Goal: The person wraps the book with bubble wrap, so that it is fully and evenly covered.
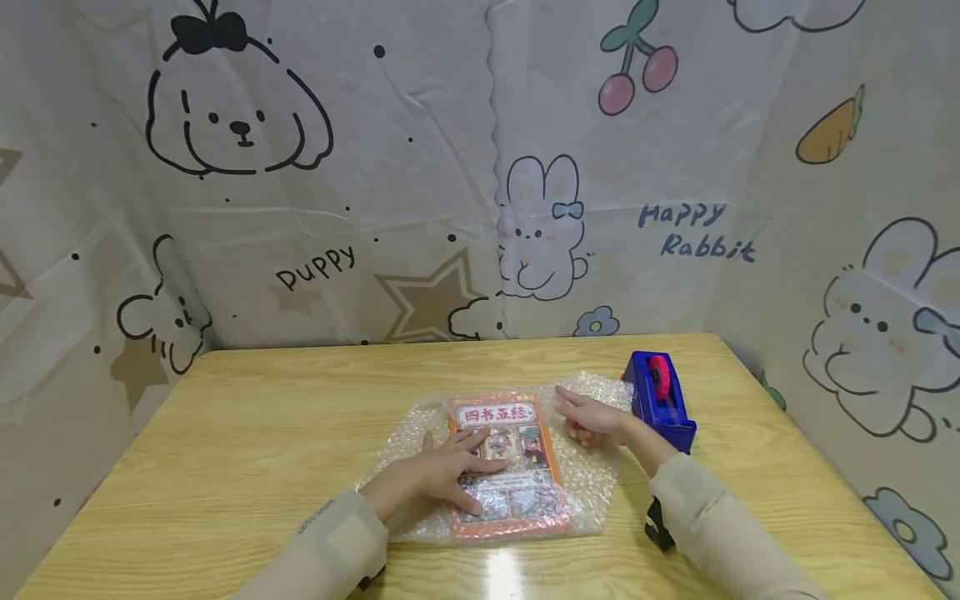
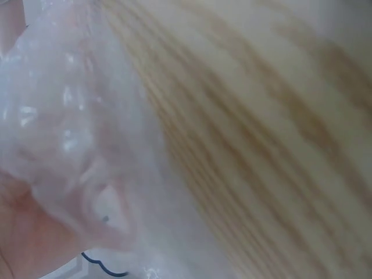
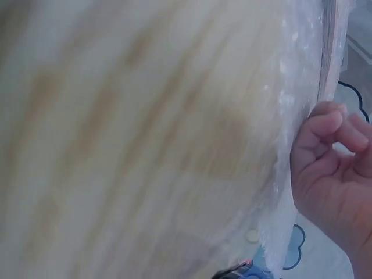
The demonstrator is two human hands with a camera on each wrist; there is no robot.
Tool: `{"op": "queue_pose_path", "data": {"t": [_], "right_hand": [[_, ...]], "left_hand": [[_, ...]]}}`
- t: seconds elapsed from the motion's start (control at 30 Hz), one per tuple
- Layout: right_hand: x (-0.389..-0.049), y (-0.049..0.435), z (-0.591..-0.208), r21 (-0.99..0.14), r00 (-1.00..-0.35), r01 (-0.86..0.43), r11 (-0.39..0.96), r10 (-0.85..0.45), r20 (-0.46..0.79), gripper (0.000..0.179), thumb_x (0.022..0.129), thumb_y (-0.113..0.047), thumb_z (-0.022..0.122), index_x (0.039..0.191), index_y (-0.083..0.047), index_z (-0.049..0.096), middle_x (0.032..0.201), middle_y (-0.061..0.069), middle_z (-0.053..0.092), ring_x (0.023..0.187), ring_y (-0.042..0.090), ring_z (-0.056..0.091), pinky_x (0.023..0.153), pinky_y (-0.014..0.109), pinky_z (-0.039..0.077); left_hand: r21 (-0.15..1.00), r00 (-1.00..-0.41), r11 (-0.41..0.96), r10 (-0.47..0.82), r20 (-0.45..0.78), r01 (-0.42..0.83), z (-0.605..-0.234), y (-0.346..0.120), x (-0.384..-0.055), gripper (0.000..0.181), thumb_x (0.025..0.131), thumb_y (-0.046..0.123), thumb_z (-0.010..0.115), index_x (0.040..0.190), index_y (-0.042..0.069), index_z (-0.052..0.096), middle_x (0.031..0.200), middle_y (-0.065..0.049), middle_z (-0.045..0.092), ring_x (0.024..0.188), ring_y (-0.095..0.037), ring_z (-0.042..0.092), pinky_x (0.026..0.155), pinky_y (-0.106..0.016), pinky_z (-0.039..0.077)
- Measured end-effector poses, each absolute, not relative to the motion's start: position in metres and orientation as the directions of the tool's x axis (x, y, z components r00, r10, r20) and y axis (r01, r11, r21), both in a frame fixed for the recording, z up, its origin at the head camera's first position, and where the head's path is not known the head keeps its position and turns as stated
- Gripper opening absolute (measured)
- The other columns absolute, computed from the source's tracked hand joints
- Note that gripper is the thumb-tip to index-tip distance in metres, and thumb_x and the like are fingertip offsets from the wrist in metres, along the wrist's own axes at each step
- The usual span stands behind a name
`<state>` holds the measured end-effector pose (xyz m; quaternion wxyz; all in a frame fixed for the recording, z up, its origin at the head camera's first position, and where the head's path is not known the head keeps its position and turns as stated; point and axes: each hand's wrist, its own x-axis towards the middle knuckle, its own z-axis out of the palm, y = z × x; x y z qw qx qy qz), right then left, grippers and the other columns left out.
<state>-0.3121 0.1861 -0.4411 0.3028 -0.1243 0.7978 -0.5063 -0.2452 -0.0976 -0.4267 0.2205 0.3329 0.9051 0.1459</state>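
Note:
A book (image 1: pixel 513 481) with an orange-edged cover and red Chinese title lies on the table amid a sheet of bubble wrap (image 1: pixel 600 492). Its lower cover looks mottled, as if seen through the wrap. My left hand (image 1: pixel 448 471) rests on the left half of the book with the fingers spread. Just right of the book, my right hand (image 1: pixel 590 418) touches the bubble wrap, index finger pointing up-left and the other fingers loosely bent. In the right wrist view the right hand (image 3: pixel 334 154) lies against the wrap (image 3: pixel 293 87); no grip on it shows.
A blue tape dispenser (image 1: pixel 663 404) with a pink-red roll stands behind my right forearm, close to the wrap's right corner. The wooden table (image 1: pixel 247 442) meets a printed cloth (image 1: pixel 420 167) at the back and sides. Something black (image 1: pixel 660 525) hangs beneath my right sleeve.

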Motion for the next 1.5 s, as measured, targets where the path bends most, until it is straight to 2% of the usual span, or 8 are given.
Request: {"op": "queue_pose_path", "data": {"t": [0.3,0.47,0.57,0.73,1.03,1.13,1.2,1.5], "right_hand": [[-0.288,0.177,-0.437,-0.909,-0.934,0.218,0.356,-0.195,-0.300,0.071,0.098,-0.027,0.038,0.145,-0.009,-0.013,0.053,-0.005,0.035,0.041,0.005,0.024,0.042,0.018,0.026],[-0.262,0.182,-0.433,-0.861,-0.964,0.152,0.486,-0.120,-0.238,0.072,0.096,-0.029,0.042,0.146,-0.007,-0.004,0.101,0.029,0.053,0.079,0.032,0.056,0.071,0.035,0.047],[-0.249,0.186,-0.431,-0.809,-0.969,0.125,0.574,-0.106,-0.225,0.075,0.095,-0.032,0.044,0.145,-0.002,-0.002,0.133,0.040,0.027,0.123,0.050,0.029,0.100,0.055,0.029],[-0.238,0.189,-0.428,-0.793,-0.969,0.172,0.584,-0.044,-0.242,0.079,0.092,-0.033,0.048,0.145,-0.001,-0.001,0.140,0.039,0.000,0.127,0.056,-0.002,0.102,0.066,0.003],[-0.232,0.187,-0.425,-0.913,-0.984,0.170,0.370,0.009,-0.180,0.100,0.088,-0.014,0.055,0.136,-0.006,-0.032,0.143,0.035,-0.011,0.133,0.046,0.005,0.108,0.054,0.012],[-0.233,0.184,-0.427,-0.952,-0.990,0.139,0.271,0.025,-0.137,0.102,0.085,-0.005,0.056,0.135,-0.004,-0.033,0.129,0.030,0.035,0.112,0.031,0.048,0.095,0.037,0.041],[-0.235,0.183,-0.430,-0.965,-0.992,0.122,0.230,0.020,-0.121,0.095,0.084,-0.001,0.055,0.140,0.000,-0.022,0.097,0.014,0.051,0.079,0.016,0.054,0.071,0.024,0.047],[-0.246,0.179,-0.429,-0.950,-0.965,0.084,0.300,-0.215,-0.153,0.083,0.084,0.003,0.047,0.147,-0.013,-0.005,0.067,0.000,0.040,0.053,0.008,0.038,0.048,0.019,0.035]], "left_hand": [[0.429,-0.685,0.748,0.651,-0.327,0.506,-0.424,-0.098,-0.243,0.067,0.074,0.042,0.067,0.136,0.037,0.040,0.153,-0.009,0.002,0.139,-0.032,-0.002,0.096,-0.073,-0.002],[0.430,-0.689,0.751,0.646,-0.327,0.500,-0.423,-0.098,-0.242,0.067,0.074,0.042,0.067,0.136,0.036,0.041,0.153,-0.009,0.002,0.139,-0.032,-0.003,0.096,-0.073,-0.002],[0.442,-0.689,0.746,0.650,-0.322,0.497,-0.423,-0.099,-0.241,0.067,0.074,0.041,0.067,0.136,0.034,0.041,0.153,-0.011,0.002,0.139,-0.033,-0.003,0.095,-0.074,-0.002],[0.459,-0.691,0.738,0.655,-0.307,0.495,-0.423,-0.100,-0.241,0.068,0.074,0.040,0.068,0.136,0.032,0.042,0.153,-0.012,0.002,0.138,-0.035,-0.004,0.093,-0.075,-0.003],[0.460,-0.689,0.733,0.660,-0.301,0.501,-0.425,-0.099,-0.243,0.069,0.074,0.041,0.068,0.137,0.033,0.040,0.153,-0.011,0.001,0.139,-0.034,-0.004,0.093,-0.075,-0.002],[0.465,-0.683,0.727,0.666,-0.300,0.505,-0.425,-0.098,-0.243,0.069,0.075,0.041,0.067,0.137,0.033,0.040,0.153,-0.011,0.000,0.139,-0.034,-0.004,0.093,-0.075,-0.003],[0.471,-0.677,0.721,0.673,-0.300,0.508,-0.425,-0.098,-0.243,0.069,0.075,0.042,0.067,0.137,0.033,0.040,0.153,-0.011,0.000,0.138,-0.034,-0.004,0.093,-0.075,-0.002],[0.485,-0.675,0.719,0.672,-0.304,0.497,-0.425,-0.095,-0.243,0.069,0.075,0.040,0.068,0.137,0.032,0.041,0.153,-0.010,0.000,0.139,-0.034,-0.005,0.094,-0.074,-0.002]]}}
